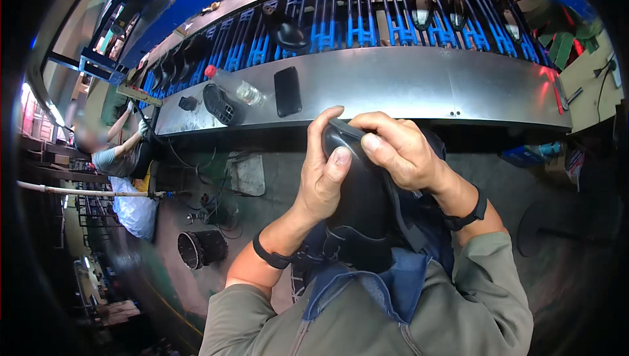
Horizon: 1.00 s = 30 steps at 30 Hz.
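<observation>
A black shoe point(359, 202) is held toe-up in front of my body, its opening toward my blue apron point(413, 277). Along its right side runs a dark sole point(407, 225), meeting the upper at the toe; whether it is bonded all along I cannot tell. My left hand point(320, 176) wraps the toe from the left, thumb on the upper and fingers at the tip. From the right, my right hand point(403, 149) grips the toe end of the sole, its thumb and bent fingers pressed there.
Ahead is a metal ledge point(393, 84) carrying a phone point(287, 91), a clear bottle point(246, 87) and a loose black sole point(219, 103). Behind it, blue racks point(325, 18) bear several dark shoes point(286, 30). A bucket point(202, 248) stands lower left. Another person point(121, 143) works at left.
</observation>
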Available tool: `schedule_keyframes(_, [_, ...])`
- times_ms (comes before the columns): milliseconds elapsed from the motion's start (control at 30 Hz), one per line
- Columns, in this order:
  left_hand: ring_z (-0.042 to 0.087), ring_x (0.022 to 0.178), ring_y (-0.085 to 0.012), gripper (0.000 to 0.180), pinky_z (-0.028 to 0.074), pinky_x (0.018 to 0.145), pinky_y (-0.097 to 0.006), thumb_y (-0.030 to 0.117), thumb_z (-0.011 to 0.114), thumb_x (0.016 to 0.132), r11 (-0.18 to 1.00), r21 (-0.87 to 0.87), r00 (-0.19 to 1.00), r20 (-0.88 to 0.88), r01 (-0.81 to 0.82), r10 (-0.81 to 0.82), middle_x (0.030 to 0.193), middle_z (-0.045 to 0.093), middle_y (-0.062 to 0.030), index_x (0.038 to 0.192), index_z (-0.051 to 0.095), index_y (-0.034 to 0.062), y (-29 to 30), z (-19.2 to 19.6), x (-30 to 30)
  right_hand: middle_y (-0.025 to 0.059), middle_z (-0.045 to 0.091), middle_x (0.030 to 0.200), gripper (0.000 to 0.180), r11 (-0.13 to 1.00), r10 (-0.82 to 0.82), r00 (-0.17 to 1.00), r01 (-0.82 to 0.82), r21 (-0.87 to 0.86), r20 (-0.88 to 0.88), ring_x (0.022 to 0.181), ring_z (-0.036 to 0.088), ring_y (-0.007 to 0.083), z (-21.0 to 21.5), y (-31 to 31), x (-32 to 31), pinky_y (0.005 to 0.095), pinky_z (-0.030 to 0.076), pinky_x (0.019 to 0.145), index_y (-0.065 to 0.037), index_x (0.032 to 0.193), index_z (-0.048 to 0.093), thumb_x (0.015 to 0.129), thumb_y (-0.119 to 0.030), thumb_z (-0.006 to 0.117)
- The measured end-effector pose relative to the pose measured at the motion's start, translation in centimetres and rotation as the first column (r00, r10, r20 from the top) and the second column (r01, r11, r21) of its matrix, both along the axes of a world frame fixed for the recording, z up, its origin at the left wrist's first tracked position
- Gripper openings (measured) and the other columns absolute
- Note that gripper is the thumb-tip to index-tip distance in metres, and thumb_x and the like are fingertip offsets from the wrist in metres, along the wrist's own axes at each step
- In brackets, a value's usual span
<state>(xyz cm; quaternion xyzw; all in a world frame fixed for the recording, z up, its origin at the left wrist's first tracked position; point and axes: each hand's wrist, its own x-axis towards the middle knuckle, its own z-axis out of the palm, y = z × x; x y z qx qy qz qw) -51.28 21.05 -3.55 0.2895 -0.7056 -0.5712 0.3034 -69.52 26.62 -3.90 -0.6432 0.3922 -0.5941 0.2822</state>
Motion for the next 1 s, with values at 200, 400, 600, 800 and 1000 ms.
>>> schedule_keyframes(200, [0.047,0.116,-0.0204,0.07,0.037,0.105,-0.037,0.048,0.053,0.098,0.999,0.015,0.998,-0.044,-0.044,0.045,0.126,0.05,-0.0129,0.146,0.035,0.0011,0.6,-1.0,-0.1,0.0138,0.054,0.052,0.044,0.994,-0.099,0.886,0.108,-0.007,-0.453,0.047,0.059,0.0329,1.0,1.6,1.0,0.0419,0.044,0.045,0.008,0.111,0.054,0.087,-0.026,0.069])
schedule_keyframes(400, [0.057,0.103,-0.0183,0.067,0.046,0.093,-0.033,0.045,0.05,0.097,0.975,0.219,0.982,-0.169,-0.044,0.083,0.116,0.055,-0.0124,0.145,0.032,0.0011,0.6,-3.0,0.2,0.0187,0.061,0.063,0.056,0.998,0.069,0.949,-0.063,0.028,-0.309,0.051,0.062,0.0354,-1.9,3.4,0.3,0.0431,0.048,0.048,0.012,0.132,0.046,0.089,-0.018,0.064])
schedule_keyframes(600, [0.063,0.093,-0.0226,0.071,0.057,0.083,-0.037,0.057,0.051,0.095,0.943,0.321,0.978,-0.15,-0.088,0.143,0.11,0.057,-0.0139,0.142,0.033,0.0068,0.5,-6.0,0.1,0.0198,0.062,0.061,0.059,0.987,-0.065,0.867,0.13,0.098,-0.494,0.053,0.065,0.0358,-1.9,4.2,1.9,0.0415,0.051,0.05,0.015,0.122,0.049,0.084,-0.025,0.07])
schedule_keyframes(800, [0.066,0.103,-0.0273,0.073,0.055,0.095,-0.044,0.067,0.051,0.095,0.702,0.703,0.954,-0.12,-0.115,0.276,0.112,0.064,-0.0143,0.129,0.052,0.0022,-0.4,-10.1,0.8,0.0193,0.066,0.09,0.06,0.928,-0.232,0.778,0.357,0.108,-0.583,0.078,0.065,0.0296,-3.9,7.5,4.0,0.0386,0.052,0.071,0.012,0.123,0.051,0.084,-0.026,0.074])
schedule_keyframes(1000, [0.057,0.126,-0.0332,0.09,0.047,0.108,-0.048,0.076,0.053,0.088,0.5,0.837,0.962,-0.271,0.222,0.026,0.137,0.056,-0.0183,0.141,0.045,0.0039,-0.4,-14.7,2.4,0.0282,0.047,0.144,0.063,0.952,-0.086,0.691,0.269,0.145,-0.718,0.133,0.048,0.0423,-7.3,14.7,3.9,0.0492,0.042,0.106,0.002,0.14,0.05,0.078,-0.008,0.061])
